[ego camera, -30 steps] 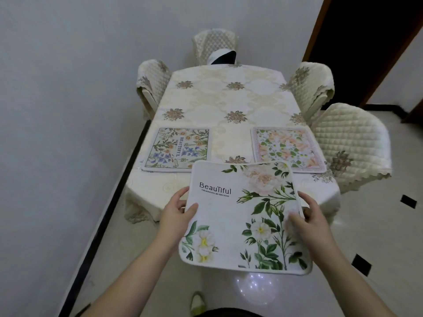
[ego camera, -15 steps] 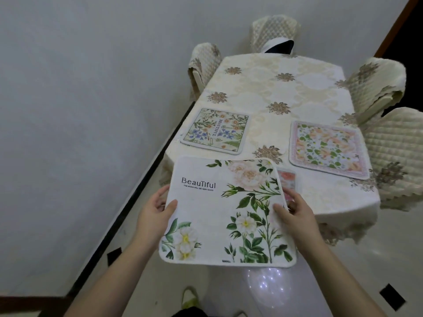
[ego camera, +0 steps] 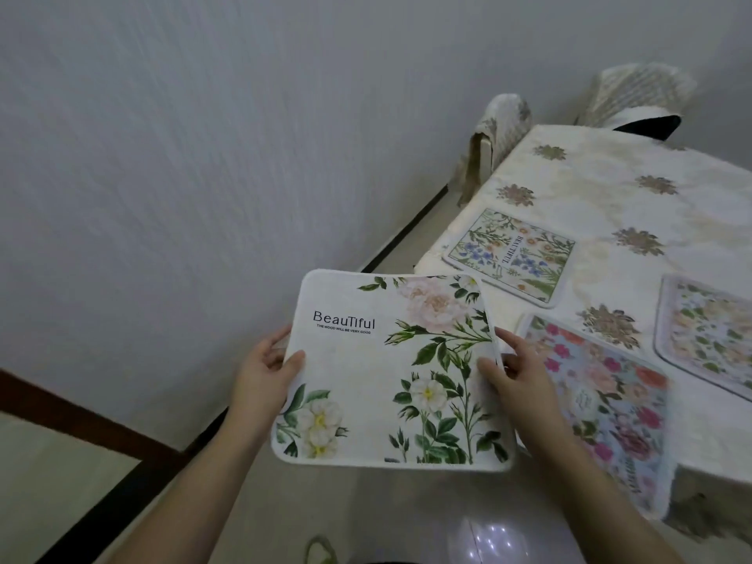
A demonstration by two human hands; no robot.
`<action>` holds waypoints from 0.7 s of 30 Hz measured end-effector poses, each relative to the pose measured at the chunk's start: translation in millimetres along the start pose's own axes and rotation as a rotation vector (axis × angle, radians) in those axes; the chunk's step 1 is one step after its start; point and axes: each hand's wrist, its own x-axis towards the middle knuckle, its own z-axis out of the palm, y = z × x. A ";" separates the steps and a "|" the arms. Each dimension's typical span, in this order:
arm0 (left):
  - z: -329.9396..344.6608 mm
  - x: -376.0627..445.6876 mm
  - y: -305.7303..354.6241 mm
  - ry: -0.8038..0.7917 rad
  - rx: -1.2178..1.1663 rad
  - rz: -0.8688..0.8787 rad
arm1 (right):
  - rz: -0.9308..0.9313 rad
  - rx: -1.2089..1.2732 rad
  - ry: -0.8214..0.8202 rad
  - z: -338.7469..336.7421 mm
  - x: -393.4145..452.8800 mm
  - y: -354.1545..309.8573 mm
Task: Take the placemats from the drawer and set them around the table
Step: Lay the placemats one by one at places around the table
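Three placemats already lie on the table (ego camera: 602, 164): a blue-flowered mat (ego camera: 510, 256) by its near-left edge, a pink-bordered mat (ego camera: 708, 335) further right, and a bright floral mat (ego camera: 602, 396) at the near end, overhanging it. A fourth, the white "Beautiful" mat (ego camera: 390, 372), hangs off the table's near-left corner, pinched between thumb and fingers by the left hand (ego camera: 266, 378) and right hand (ego camera: 514, 378). It remains to be placed; the far settings look bare.
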 end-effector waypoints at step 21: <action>-148.6 104.4 3.2 0.155 -0.055 0.002 | -0.004 0.063 -0.111 188.0 48.7 -74.8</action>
